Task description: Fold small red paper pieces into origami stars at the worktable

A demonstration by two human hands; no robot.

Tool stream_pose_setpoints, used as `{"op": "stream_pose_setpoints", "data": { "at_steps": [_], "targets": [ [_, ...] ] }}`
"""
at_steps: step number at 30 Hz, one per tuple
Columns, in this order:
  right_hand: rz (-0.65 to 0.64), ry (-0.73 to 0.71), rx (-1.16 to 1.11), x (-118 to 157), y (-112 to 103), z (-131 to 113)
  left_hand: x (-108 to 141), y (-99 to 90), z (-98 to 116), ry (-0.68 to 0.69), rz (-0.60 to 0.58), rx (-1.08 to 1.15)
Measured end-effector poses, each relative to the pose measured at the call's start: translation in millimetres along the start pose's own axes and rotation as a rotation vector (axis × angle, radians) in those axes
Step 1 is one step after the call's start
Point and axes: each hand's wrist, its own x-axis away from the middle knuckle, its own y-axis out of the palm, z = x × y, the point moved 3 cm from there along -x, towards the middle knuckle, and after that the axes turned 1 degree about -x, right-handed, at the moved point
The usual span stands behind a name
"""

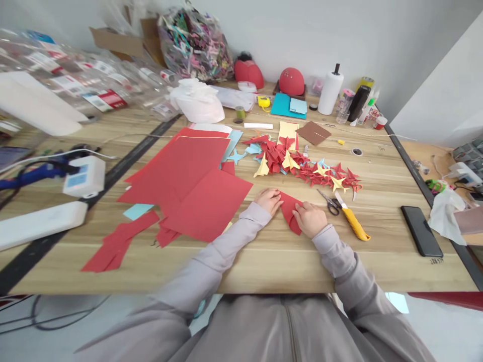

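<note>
- left hand (268, 201) lying flat, fingers together, pressing a folded red paper piece (290, 211) on the pale wooden table (264, 264)
- right hand (310, 218) half curled on that paper's right side, grip unclear
- black-handled steel scissors (329, 202) and a yellow utility knife (352, 223) just right of it
- heap of folded red and yellow paper stars (302, 168) farther off

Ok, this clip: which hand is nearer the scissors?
Right. The right hand rests on the red paper piece, just left of the scissors. The left hand is farther left, on the paper's other side.
</note>
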Motion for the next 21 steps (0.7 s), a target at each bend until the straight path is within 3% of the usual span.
{"op": "stream_pose_setpoints", "data": {
  "at_steps": [5,21],
  "targets": [
    [0.021,0.013,-0.04,0,3,6,5,5.7,1,-0.015,0.065,-0.004],
    [-0.038,0.012,-0.009,-4,2,11,9,-7.6,14,-0.029,0.044,-0.074]
  ]
}}
